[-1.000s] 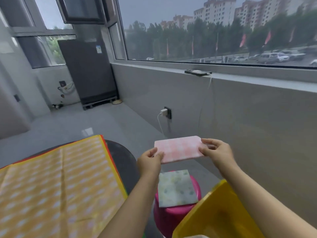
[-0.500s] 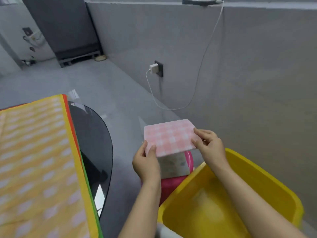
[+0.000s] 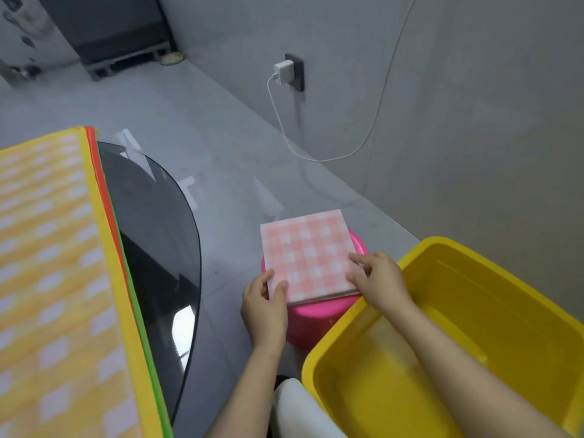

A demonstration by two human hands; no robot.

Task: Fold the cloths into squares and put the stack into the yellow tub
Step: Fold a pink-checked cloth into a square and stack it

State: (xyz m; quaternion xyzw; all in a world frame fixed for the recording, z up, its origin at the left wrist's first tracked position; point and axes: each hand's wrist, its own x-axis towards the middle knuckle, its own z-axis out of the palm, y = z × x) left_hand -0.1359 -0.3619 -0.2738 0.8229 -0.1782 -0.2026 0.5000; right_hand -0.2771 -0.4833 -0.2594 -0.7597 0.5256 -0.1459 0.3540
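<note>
On top of the round pink stool [image 3: 319,314] lies a square pink-checked cloth [image 3: 308,254] — thin layers show beneath its near edge. Left hand [image 3: 265,306] and right hand [image 3: 377,279] pinch its near corners — the glossy yellow tub [image 3: 474,343] is cut off.

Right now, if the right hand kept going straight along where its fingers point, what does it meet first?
The right hand points up-left across the pink checked cloth it already holds on the pink stool. Past the cloth's far edge, probably only floor; depth unclear.
</note>
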